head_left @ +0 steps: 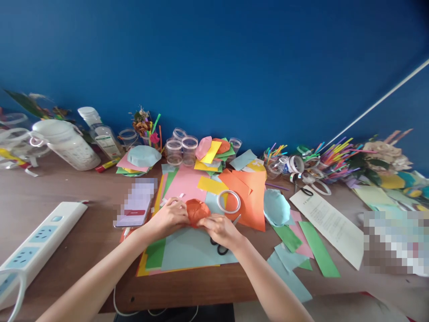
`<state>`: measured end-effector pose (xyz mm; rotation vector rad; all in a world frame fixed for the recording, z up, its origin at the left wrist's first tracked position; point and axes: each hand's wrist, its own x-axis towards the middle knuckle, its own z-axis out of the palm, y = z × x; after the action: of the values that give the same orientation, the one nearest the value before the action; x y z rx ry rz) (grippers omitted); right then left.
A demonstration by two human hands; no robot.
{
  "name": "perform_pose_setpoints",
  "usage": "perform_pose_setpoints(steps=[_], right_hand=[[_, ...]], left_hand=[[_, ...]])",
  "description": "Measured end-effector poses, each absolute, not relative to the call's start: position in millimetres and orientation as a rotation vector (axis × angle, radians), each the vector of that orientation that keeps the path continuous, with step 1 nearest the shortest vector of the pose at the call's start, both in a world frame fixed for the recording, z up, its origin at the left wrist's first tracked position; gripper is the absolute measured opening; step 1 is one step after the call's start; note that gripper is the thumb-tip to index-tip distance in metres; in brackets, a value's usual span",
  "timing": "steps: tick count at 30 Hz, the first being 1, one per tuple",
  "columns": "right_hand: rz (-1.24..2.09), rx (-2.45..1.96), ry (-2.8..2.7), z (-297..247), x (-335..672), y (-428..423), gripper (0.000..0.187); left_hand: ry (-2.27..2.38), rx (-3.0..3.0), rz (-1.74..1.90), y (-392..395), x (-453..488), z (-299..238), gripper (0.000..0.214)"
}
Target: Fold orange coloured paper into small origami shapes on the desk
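Note:
Between my two hands is a small orange paper bowl (197, 212) with a creased, folded rim. My left hand (172, 217) grips its left edge with the fingers closed together. At its lower right edge, my right hand (219, 228) pinches the paper between thumb and fingers. Black-handled scissors (222, 248) lie partly under my right hand, blades pointing up to the right. A roll of white tape (229, 201) rests just beyond, on orange paper sheets (253, 201). Beneath my hands spreads a light blue sheet (187, 252) on a stack of coloured paper.
A light blue paper bowl (276, 207) and green strips (318, 248) lie to the right, near a printed sheet (330, 226). On the left are a phone (136, 201) and a power strip (40, 241). Clear plastic cups (182, 150) stand along the blue wall.

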<state>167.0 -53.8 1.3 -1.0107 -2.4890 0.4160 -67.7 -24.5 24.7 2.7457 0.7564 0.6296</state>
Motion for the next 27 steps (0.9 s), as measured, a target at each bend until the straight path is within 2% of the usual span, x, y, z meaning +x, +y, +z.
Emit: perform_pose_setpoints(steps=[4,9,13,17,22,27], right_hand=[[0.464,-1.02,-2.485,-2.2,168.8,-52.2,0.039],[0.507,-0.984,-2.318,16.0,165.9,-54.1,0.024],[0.264,-1.026,-2.214,59.9,186.4,-60.7,0.023],[0.007,-1.323,-2.096,90.9,244.3,-76.3,0.02],[-0.14,-1.835,-1.987,66.5,318.5,-101.4,0.03],[-0.289,-1.909,-1.95,28.1,341.4,-110.3,0.025]], left_hand=[[0.731,2.771,0.652,-24.8,-67.0,17.4,0.014],[0.763,2.804,0.661,-27.0,-66.9,14.4,0.014],[0.797,2.863,0.664,-33.0,-64.4,16.3,0.02],[0.805,2.948,0.605,-39.9,-59.3,18.5,0.024],[0.862,3.058,0.594,-44.5,-54.8,20.9,0.03],[0.912,3.093,0.554,-49.0,-58.4,22.8,0.031]])
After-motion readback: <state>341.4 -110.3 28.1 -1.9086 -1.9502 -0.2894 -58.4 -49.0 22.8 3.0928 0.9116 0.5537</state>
